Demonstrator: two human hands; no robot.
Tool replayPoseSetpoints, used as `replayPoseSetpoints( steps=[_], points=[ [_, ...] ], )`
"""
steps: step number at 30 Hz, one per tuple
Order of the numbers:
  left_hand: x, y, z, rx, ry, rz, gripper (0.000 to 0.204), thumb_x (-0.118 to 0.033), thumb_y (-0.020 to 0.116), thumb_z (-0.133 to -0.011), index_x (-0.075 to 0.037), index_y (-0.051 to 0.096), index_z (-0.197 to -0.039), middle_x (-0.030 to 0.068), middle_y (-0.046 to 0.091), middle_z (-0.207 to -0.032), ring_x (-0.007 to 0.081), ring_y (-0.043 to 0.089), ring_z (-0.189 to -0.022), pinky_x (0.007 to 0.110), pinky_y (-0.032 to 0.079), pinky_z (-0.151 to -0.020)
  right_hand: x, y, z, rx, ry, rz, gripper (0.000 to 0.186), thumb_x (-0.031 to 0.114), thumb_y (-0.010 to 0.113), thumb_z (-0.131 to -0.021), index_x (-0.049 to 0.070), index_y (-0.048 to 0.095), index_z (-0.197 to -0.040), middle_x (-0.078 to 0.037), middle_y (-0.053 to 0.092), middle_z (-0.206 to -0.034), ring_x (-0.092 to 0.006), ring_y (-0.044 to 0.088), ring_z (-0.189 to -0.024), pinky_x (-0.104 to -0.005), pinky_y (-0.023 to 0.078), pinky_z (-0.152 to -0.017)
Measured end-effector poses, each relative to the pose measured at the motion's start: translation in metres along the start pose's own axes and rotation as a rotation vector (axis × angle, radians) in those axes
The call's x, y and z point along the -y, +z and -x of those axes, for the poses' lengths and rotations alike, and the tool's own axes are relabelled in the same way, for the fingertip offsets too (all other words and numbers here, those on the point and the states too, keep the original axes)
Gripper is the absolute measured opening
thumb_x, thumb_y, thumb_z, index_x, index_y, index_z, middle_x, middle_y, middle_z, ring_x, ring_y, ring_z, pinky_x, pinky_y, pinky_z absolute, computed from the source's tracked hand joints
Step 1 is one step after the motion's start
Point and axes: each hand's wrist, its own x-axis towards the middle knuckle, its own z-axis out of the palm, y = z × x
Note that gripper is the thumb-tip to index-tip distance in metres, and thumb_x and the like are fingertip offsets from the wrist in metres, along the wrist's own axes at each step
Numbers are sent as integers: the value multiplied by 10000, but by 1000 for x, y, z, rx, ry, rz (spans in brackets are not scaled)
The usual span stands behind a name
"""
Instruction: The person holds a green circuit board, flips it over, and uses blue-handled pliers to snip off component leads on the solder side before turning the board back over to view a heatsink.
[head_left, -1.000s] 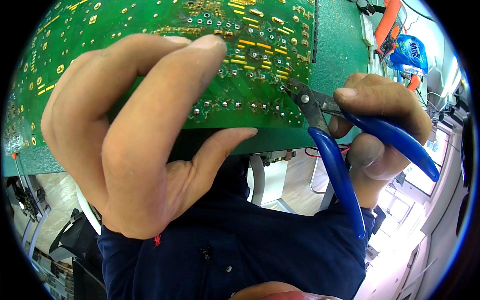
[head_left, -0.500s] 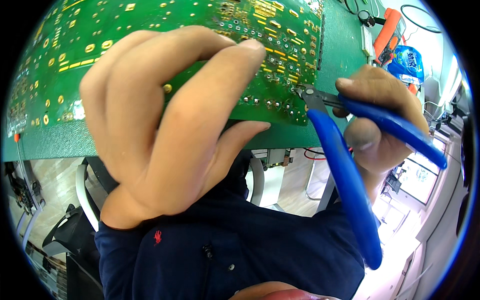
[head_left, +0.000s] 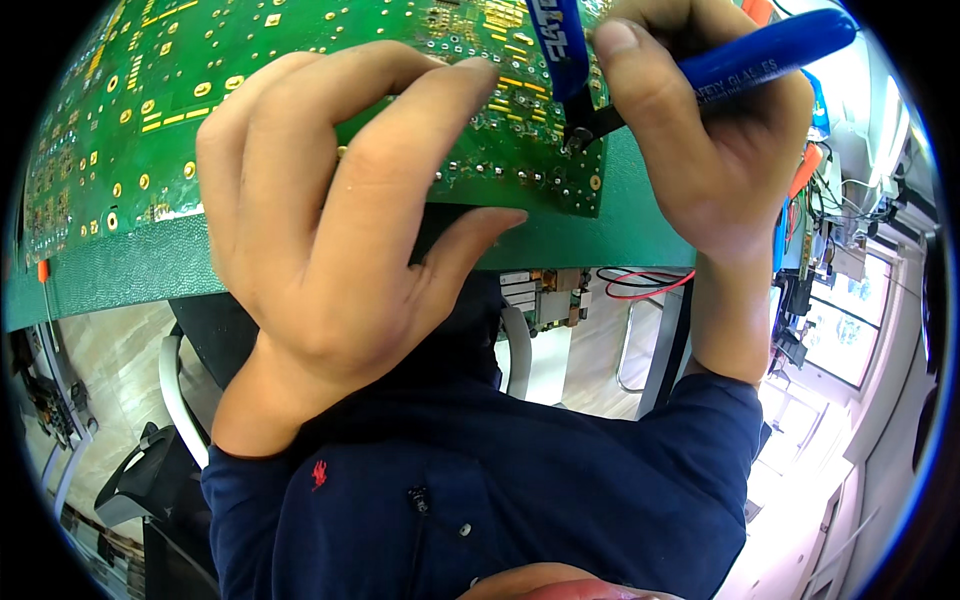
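A green circuit board [head_left: 150, 165] with gold pads and solder joints lies on the green-topped table. Over its near part, my left hand [head_left: 330, 210] arches with bent fingers. Its fingertips are at the board's face, and the thumb stands apart by the near edge with nothing seen between. My right hand [head_left: 700, 130] grips blue-handled side cutters [head_left: 765, 60]; one handle runs up past the top of the picture. The dark jaws of the cutters meet the solder joints near the board's right corner. Whether a lead sits between them is too small to tell.
The green table [head_left: 140, 275] ends in a near edge below the board. Red and black wires [head_left: 645, 283] hang beneath it beside stacked electronic parts [head_left: 540, 295]. A chair arm [head_left: 180, 400] stands at left. Cables and tools crowd the far right.
My right hand has swung the cutters round, so their handles now point up and right instead of down and right. My left hand keeps its pose. The whole view has shifted slightly.
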Motion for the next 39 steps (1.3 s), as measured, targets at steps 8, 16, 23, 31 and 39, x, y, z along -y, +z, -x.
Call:
replayPoseSetpoints(
  steps=[8, 16, 23, 31, 39],
  points=[
    [3, 0, 0, 2, 32, 5, 668, -256, 909, -599, -3, 645, -1158, 132, 639, -1125, 288, 590, -1028, 368, 448, -879, 2, 4, -7, 89, 156, -524, 614, -5, 532, -841, -151, 324, -1400, -267, 661, -1086, -159, 702, -760, -170, 524, -602],
    [-1, 0, -2, 24, 0, 23, 674, -254, 915, -606, 12, 639, -1160, 145, 621, -1135, 286, 582, -1033, 365, 452, -892, 32, 11, -26, 12, 544, -580, 834, 91, 674, -764, -139, 248, -1443, -315, 654, -1062, -247, 717, -838, -267, 567, -707],
    [-2, -3, -1, 58, -8, -12, 677, -246, 917, -604, 16, 637, -1162, 145, 612, -1141, 287, 573, -1036, 361, 455, -892, -33, -16, -18, 357, 232, -1052, 1036, 48, 768, -718, -113, 88, -1482, -355, 608, -1105, -218, 711, -717, -260, 557, -645],
    [-6, -5, -1, 108, -43, -17, 692, -239, 920, -619, 13, 619, -1189, 139, 586, -1162, 275, 559, -1062, 352, 461, -899, -24, 0, -6, 44, 15, -422, 842, 53, 721, -804, -98, 165, -1418, -258, 668, -938, -202, 692, -719, -261, 541, -663],
    [-14, -6, -4, 123, -104, -22, 715, -238, 931, -611, 12, 609, -1199, 145, 567, -1194, 277, 553, -1088, 357, 465, -911, -22, 2, -1, -80, -125, -18, 667, 44, 710, -799, -90, 281, -1292, -213, 661, -894, -176, 652, -698, -255, 506, -638]
  ],
)
